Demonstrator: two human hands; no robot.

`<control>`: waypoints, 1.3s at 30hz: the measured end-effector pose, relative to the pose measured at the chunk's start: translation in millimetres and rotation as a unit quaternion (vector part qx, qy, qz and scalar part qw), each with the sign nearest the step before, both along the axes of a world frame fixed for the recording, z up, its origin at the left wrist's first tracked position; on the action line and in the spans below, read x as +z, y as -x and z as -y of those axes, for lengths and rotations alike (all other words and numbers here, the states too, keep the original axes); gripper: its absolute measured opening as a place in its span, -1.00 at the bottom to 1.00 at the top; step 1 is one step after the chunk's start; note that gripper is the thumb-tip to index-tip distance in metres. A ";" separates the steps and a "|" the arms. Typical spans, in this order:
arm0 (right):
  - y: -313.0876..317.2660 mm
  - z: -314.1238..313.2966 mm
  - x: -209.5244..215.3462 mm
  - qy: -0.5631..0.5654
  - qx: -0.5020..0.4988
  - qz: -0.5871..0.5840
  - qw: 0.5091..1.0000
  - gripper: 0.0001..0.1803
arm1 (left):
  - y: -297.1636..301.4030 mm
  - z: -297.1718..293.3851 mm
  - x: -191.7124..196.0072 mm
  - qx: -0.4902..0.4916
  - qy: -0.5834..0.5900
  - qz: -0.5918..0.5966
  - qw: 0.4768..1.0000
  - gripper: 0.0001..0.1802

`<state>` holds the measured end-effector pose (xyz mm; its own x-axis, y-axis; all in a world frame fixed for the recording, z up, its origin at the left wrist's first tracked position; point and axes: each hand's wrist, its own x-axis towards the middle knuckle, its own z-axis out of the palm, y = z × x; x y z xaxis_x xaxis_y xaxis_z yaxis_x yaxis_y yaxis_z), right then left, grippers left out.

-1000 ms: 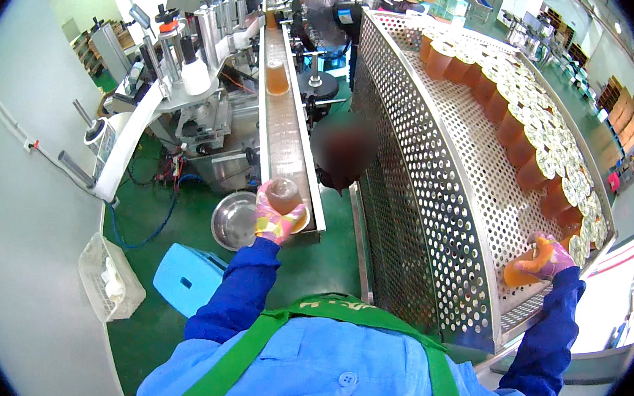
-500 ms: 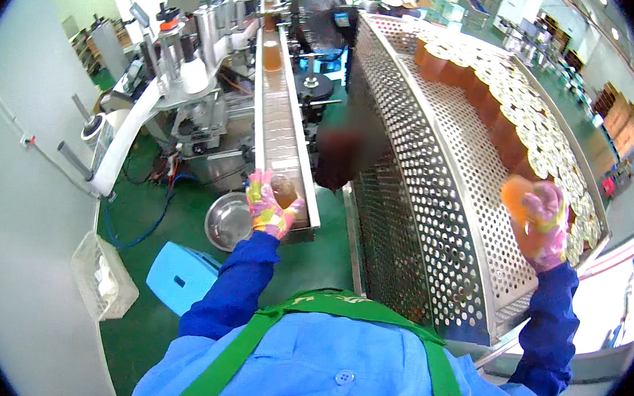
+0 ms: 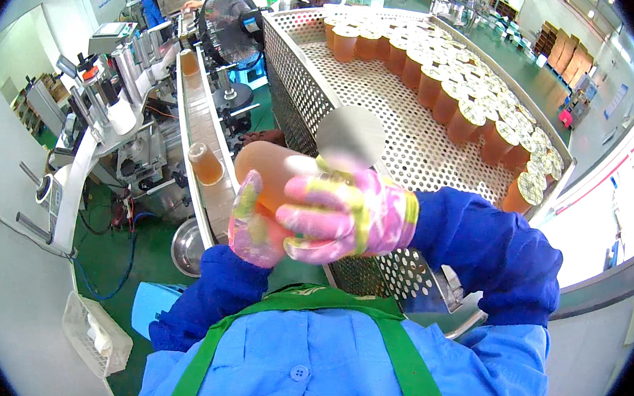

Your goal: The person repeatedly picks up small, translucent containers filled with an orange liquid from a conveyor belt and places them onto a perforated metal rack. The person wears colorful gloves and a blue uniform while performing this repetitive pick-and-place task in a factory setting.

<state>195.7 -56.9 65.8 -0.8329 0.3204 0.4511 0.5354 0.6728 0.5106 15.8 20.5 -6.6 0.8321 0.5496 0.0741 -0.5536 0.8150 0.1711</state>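
My two hands, in pink and yellow patterned gloves, meet in front of my chest around a tilted cup of amber-brown liquid (image 3: 265, 164). My left hand (image 3: 254, 230) is curled at its near side. My right hand (image 3: 350, 213) wraps over it from the right, its fingers hiding part of the cup. A blurred grey disc (image 3: 350, 134) shows just above the right hand; I cannot make out what it is. Left of my hands, another amber cup (image 3: 206, 164) is on the conveyor (image 3: 218, 198), and a further cup (image 3: 189, 62) is farther along it.
At right stands a perforated metal tray table (image 3: 321, 80) with rows of lidded amber cups (image 3: 438, 87). A black fan (image 3: 230, 25) and a labelling machine (image 3: 123, 114) flank the conveyor. A metal bowl (image 3: 187, 246), blue stool (image 3: 150, 306) and white basket (image 3: 96, 333) sit low at left. People work beyond.
My right hand has come left from the tray with a cup to meet my left. My left hand has let go of the cup on the conveyor. The view has turned right.
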 end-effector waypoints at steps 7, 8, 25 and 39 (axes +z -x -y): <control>-136.6 3.5 3.0 0.057 -0.352 -0.133 0.925 -0.45 | 41.0 -62.4 -84.5 0.384 -0.130 -0.226 0.886 -0.54; -175.5 2.5 -9.0 0.066 -0.406 -0.149 0.899 -0.42 | 47.1 -71.2 -98.8 0.429 -0.174 -0.290 0.838 -0.48; -328.3 3.8 -104.2 0.176 -0.784 0.064 0.592 -0.17 | 86.0 -89.6 -159.6 0.369 -0.403 -0.721 0.427 -0.24; -222.2 -34.0 -29.4 -0.072 -0.379 -0.093 0.918 -0.70 | 90.4 -102.1 -179.6 0.364 -0.443 -0.768 0.284 -0.13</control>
<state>417.8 -22.8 36.4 -0.3004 0.7017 0.6460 0.9086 0.0047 0.4175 -74.6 122.6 -186.3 -0.0537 0.9494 0.3093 0.7638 -0.1605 0.6252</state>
